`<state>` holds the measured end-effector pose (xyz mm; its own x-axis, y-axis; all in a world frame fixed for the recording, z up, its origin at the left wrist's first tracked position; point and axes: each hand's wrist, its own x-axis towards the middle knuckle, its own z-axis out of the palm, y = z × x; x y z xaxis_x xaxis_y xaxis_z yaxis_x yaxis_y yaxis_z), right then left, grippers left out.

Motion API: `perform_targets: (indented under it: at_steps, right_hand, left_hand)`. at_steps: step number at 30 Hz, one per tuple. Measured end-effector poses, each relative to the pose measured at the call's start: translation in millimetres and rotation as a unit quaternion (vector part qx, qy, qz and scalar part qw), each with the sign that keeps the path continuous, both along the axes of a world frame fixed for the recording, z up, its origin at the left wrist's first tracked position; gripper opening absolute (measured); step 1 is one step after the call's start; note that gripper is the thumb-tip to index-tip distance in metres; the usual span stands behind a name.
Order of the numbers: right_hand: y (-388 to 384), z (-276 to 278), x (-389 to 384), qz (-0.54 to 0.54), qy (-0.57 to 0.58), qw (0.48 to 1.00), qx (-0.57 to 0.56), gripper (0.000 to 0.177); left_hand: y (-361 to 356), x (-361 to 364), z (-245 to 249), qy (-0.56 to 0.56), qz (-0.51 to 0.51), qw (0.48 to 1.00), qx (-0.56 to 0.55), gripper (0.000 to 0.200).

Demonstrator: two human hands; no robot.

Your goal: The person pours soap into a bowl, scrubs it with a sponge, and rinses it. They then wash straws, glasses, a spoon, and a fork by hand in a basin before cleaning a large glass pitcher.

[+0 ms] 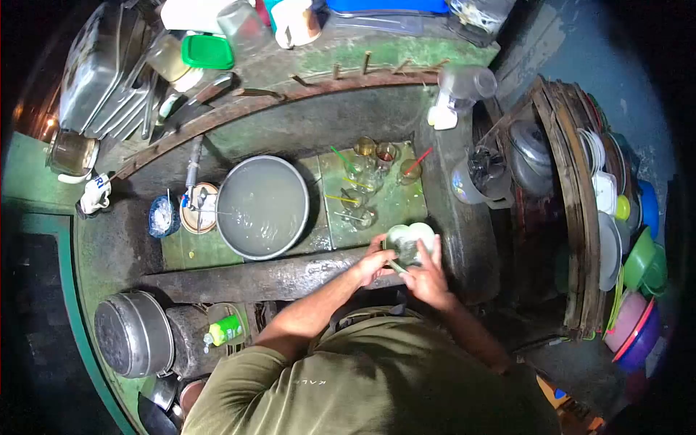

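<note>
Holding a foam-covered glass [410, 240] with both hands, the person stands at the near edge of a green tiled sink [395, 206]. The glass sits just above that edge, right of centre, with white suds over its rim. The left hand [373, 264] is closed on the glass's near-left side, fingers curled against it. The right hand [428, 279] is closed on the near-right side, fingers reaching up the wall of the glass. A thin greenish stick [397, 267] shows between the two hands; cannot tell which hand has it. Just beyond the glass, in the sink, is a cluster of clear glasses [366, 181], several with coloured straws or stirrers in them, some with brownish liquid. Left of those and touching the tile is a large round metal basin [262, 206] full of cloudy water. Further left are a round tin [199, 208] and a small blue bowl [161, 217], side by side. Near left, below the sink ledge, are a green squeeze bottle [225, 330] lying on its side and an upturned metal pot [134, 333]. Behind the sink is a clear blender jar [464, 90] on the ledge, and right of the sink a clear jug [482, 177] with something dark inside. At far right a wooden rack [573, 217] holds a metal kettle [529, 148], white plates [598, 163] and coloured plastic bowls [641, 261]. At top left are stacked metal trays [101, 80] and a green-lidded container [206, 51].
</note>
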<state>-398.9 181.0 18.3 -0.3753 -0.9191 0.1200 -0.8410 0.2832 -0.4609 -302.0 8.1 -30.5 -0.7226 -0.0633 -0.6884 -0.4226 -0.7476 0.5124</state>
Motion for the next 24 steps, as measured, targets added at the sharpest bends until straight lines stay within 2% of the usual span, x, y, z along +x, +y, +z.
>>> perform_targets:
  at_steps: [1,4,5,7,9,11,12,13,14,15,17,18,19,21,22,23,24]
  right_hand:
    - [16.2,-0.1,-9.4,-0.003,0.012,1.000,0.013,0.019]
    - [57.0,-20.4,-35.0,-0.021,-0.027,0.999,0.013,0.022]
    - [64.8,-27.4,-42.0,-0.023,-0.055,0.998,0.009,0.024]
    - [60.0,-3.4,-48.8,-0.023,-0.050,0.998,0.020,0.028]
    - [43.5,35.6,-52.0,-0.038,-0.044,0.998,0.024,0.039]
    - [22.7,54.8,-60.1,-0.036,-0.029,0.998,-0.053,0.035]
    - [12.7,45.3,-61.5,-0.050,-0.090,0.993,-0.064,0.032]
    - [-1.9,39.6,-64.0,-0.063,-0.149,0.984,-0.075,0.029]
    - [-19.7,35.3,-72.1,-0.032,-0.168,0.982,-0.077,0.026]
    - [-40.7,42.4,-78.1,-0.009,-0.197,0.980,-0.003,0.026]
    - [-79.1,17.9,-89.0,0.048,-0.179,0.981,0.063,0.025]
    - [-101.6,5.1,-93.5,0.058,-0.163,0.983,0.067,0.025]
    - [-126.0,-5.0,-97.8,0.069,-0.148,0.984,0.071,0.025]
    - [-176.3,-13.2,-103.6,0.031,-0.152,0.982,0.110,0.026]
    - [-201.3,-30.4,-103.7,0.015,-0.182,0.978,0.101,0.026]
    - [-225.3,-51.6,-102.5,-0.003,-0.212,0.973,0.088,0.026]
    - [-245.6,-64.7,-98.5,0.001,-0.216,0.973,0.086,0.026]
  left_hand:
    - [6.0,-12.8,3.7,-0.009,-0.082,0.995,-0.054,0.064]
    - [0.4,-29.0,7.0,0.003,-0.188,0.977,-0.096,0.060]
    - [-5.1,-24.0,-0.8,0.027,-0.157,0.981,-0.110,0.049]
    - [-30.3,-9.3,-12.6,0.007,-0.109,0.982,-0.157,0.034]
    - [-55.1,11.4,-23.1,-0.083,0.021,0.972,-0.219,0.028]
    - [-82.1,27.2,-56.8,-0.156,0.141,0.921,-0.329,0.036]
    - [-85.6,19.3,-49.1,-0.152,0.190,0.912,-0.331,0.054]
    - [-96.0,14.6,-72.3,-0.144,0.189,0.902,-0.360,0.071]
    - [-106.9,3.7,-97.1,-0.114,0.201,0.881,-0.413,0.072]
    - [-116.4,-9.7,-117.2,-0.083,0.213,0.856,-0.463,0.072]
    - [-137.3,-31.4,-150.5,-0.116,0.156,0.809,-0.555,0.062]
    - [-147.1,-36.7,-173.9,-0.067,0.147,0.820,-0.549,0.043]
    - [-149.4,-39.5,-170.4,-0.069,0.153,0.821,-0.546,0.043]
    - [-151.9,-46.8,-137.0,-0.035,0.197,0.772,-0.603,0.029]
    - [-149.4,-53.6,-116.6,0.004,0.321,0.804,-0.501,0.024]
    - [-148.0,-51.1,-86.4,0.024,0.360,0.769,-0.527,0.024]
    - [-149.2,-46.2,-63.9,0.087,0.425,0.768,-0.471,0.023]
